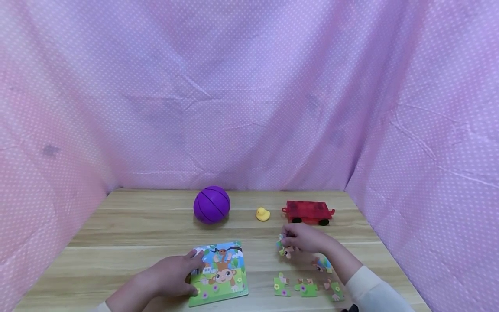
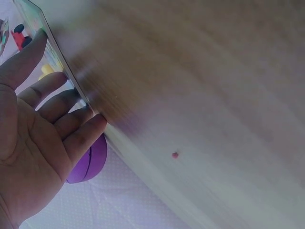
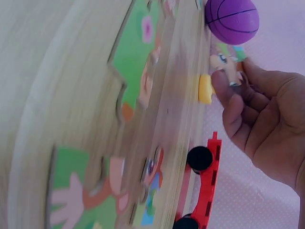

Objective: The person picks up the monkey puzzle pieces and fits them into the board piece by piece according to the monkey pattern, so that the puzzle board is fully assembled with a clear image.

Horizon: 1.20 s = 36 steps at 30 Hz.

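Observation:
My left hand (image 1: 174, 274) lies over the left side of a square jigsaw puzzle (image 1: 234, 289) with a monkey picture on green and blue. Its fingers reach out fairly straight, touching the puzzle's edge in the left wrist view. Above the table to the right, my right hand (image 1: 306, 238) pinches a jigsaw piece (image 3: 225, 61) between thumb and fingers. That piece shows a monkey's eye with green and blue patches; the fingers cover part of it. Below this hand lie several loose pieces, among them a green one with a flower (image 1: 281, 287) and a blue-green one (image 1: 324, 263).
Toward the back of the wooden table (image 1: 156, 216) sit a purple ball (image 1: 212, 205), a yellow toy duck (image 1: 263, 214) and a red toy wagon (image 1: 309, 210) with black wheels. Pink dotted cloth (image 1: 234, 108) hangs behind and at both sides.

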Available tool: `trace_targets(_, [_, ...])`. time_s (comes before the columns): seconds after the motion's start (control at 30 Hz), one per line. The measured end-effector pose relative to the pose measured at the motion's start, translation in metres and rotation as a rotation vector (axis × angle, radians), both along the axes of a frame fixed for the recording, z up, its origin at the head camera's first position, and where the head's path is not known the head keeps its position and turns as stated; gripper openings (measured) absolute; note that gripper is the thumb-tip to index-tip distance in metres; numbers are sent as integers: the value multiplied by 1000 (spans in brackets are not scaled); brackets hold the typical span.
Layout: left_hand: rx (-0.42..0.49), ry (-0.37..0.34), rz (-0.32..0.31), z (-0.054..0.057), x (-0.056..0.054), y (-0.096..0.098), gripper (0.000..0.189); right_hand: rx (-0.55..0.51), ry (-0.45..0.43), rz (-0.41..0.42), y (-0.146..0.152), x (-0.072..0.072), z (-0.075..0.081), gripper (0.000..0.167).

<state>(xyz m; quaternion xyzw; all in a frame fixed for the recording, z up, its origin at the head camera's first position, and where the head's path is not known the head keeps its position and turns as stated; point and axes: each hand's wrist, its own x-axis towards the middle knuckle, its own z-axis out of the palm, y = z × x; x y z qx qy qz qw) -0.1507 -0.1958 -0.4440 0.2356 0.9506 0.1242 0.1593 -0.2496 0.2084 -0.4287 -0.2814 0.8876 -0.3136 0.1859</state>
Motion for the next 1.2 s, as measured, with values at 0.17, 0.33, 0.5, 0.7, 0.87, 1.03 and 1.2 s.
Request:
trace_targets(0.17, [-9,3,1,1,0,1,58,-108,-38,-6,-12,0,2,12])
trace_targets(0.33, [-9,1,3,1,-1,1,59,-148,-63,9,-29,3,-1,19])
trace_targets(0.5, [5,-10,4,2,-2,1,59,-123,-72,47,-49,6,-4,31])
trace_targets(0.7, [7,-7,4,3,0,1,59,-93,-20,83,-80,12,-9,26])
trace_targets(0.87, [16,7,6,4,1,3,61,-47,9,119,-108,20,-13,22])
trace_targets(1.03, [24,21,-17,5,2,4,65,-3,38,151,-134,26,-16,22])
trace_targets(1.2, [10,34,-51,5,3,4,65,116,131,153,-151,28,-23,20])
